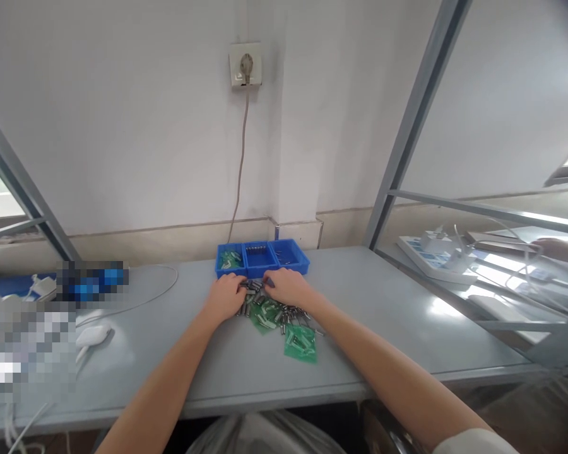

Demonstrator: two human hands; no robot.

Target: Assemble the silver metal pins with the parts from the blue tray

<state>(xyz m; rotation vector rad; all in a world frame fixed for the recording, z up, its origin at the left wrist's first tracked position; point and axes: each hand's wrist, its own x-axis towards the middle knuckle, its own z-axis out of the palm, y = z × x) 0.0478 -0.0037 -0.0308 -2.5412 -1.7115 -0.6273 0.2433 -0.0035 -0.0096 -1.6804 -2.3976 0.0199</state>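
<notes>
My left hand [225, 296] rests at the left edge of a loose pile of small dark metal cylinders [253, 287]. Its fingers are bent inward, thumb close to the fingertips; whatever they pinch is too small to make out. Facing it across the pile, my right hand [289, 287] has its fingers curled down onto the parts, and what lies in them is hidden. Small green plastic bags with pale pieces in them lie among the parts, one green bag [300, 343] nearer to me. Just behind both hands stands a blue three-compartment tray [260, 272].
The tray holds a green bag at left, a row of metal cylinders in the middle and a few thin pieces at right. A white adapter [93, 336] with its cable lies on the grey table [373, 290] at left. Metal frame posts [407, 139] rise at both sides.
</notes>
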